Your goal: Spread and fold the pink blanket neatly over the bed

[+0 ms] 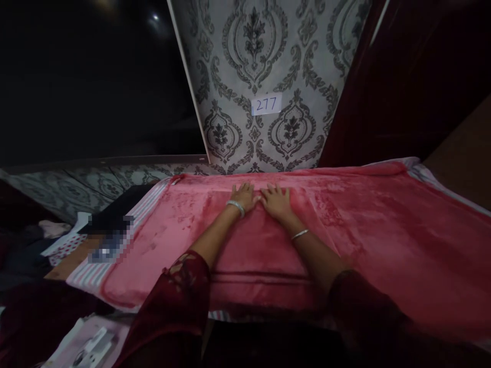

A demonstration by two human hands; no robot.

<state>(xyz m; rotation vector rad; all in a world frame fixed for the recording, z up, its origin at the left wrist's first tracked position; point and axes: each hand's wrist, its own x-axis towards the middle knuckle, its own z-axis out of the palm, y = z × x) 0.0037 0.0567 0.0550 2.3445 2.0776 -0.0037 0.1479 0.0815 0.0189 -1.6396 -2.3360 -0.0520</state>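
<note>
A pink-red plush blanket (368,225) lies spread over a raised surface, with striped edging along its left side. On top of it, a darker red folded cloth (257,245) sits in the middle, a crease crossing its near part. My left hand (244,197) rests flat near the far edge of this cloth, fingers spread. Close beside it, thumbs nearly touching, my right hand (275,200) lies flat too, its fingers apart. Neither hand grips anything. Each wrist wears a silvery bangle.
Behind the blanket stands a patterned wall (253,138) with a paper label (266,104) reading 277. A large black screen (95,76) fills the upper left. A dark red panel (402,82) rises at right. A white device (95,347) lies at lower left.
</note>
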